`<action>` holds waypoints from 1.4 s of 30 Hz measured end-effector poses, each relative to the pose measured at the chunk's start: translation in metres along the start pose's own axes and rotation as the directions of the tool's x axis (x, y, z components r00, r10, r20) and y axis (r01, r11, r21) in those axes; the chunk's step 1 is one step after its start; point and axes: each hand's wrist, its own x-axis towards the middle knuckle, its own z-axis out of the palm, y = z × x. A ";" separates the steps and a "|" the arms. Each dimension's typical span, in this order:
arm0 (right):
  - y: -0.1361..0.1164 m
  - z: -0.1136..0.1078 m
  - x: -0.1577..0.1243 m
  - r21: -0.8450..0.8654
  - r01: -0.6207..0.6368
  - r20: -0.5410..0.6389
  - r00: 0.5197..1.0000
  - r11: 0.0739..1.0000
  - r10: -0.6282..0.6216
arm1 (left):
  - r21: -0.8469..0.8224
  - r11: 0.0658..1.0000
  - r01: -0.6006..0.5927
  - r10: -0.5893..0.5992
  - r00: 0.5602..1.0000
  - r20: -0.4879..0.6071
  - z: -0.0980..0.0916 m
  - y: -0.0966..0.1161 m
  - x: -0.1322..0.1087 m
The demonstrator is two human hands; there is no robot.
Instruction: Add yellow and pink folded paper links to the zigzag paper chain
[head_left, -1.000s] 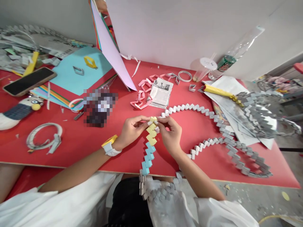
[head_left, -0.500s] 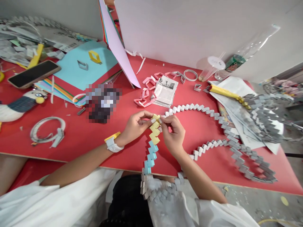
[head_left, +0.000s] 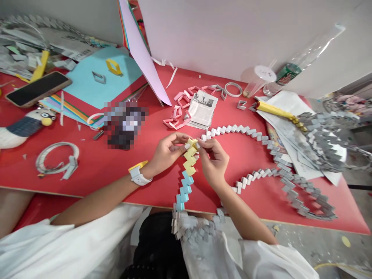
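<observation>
Red table [head_left: 99, 170], near edge: folded-paper chain [head_left: 186, 186], its blue-and-yellow stretch running lengthwise from the person's lap straight away from the body, yellow tip directly between left hand [head_left: 167, 155] and right hand [head_left: 215, 162], both pinching it in their fingertips, neither clearly nearer. Beyond, a green-labelled bottle [head_left: 286, 75], a cup [head_left: 260, 79] with dark marks on its lid, and printed newspaper pieces [head_left: 201, 114]; lettering seems too small and blurred to read.

Head camera: forward, downward view
The camera is looking from the wearer's head, taking in the lap [head_left: 157, 240] below, viewing the left hand [head_left: 165, 155] and right hand [head_left: 215, 161] at close range, and facing across the table [head_left: 101, 166] toward the wall [head_left: 217, 35].
</observation>
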 end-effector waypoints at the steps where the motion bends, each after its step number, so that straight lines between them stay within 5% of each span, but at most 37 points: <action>1: 0.000 0.000 0.000 -0.006 0.021 0.000 1.000 1.000 -0.021 | 0.052 0.998 -0.033 0.032 0.999 0.005 -0.001 0.001 -0.001; 7: 0.003 0.003 -0.002 -0.054 0.013 0.050 0.999 0.998 -0.011 | 0.385 0.869 -0.312 0.311 0.948 0.067 -0.006 0.003 -0.005; 18: 0.013 0.009 -0.003 -0.118 0.210 0.110 0.974 0.970 -0.198 | 0.389 0.910 -0.143 0.156 0.988 -0.002 -0.004 -0.004 -0.004; 29: 0.013 0.006 -0.004 -0.219 0.191 0.091 0.980 0.957 -0.175 | 0.562 0.777 -0.283 0.235 0.959 0.158 -0.006 -0.010 -0.003; 42: 0.011 0.008 -0.005 -0.243 0.158 0.096 0.986 0.957 -0.139 | 0.515 0.827 -0.225 0.155 0.972 0.176 -0.004 -0.014 -0.004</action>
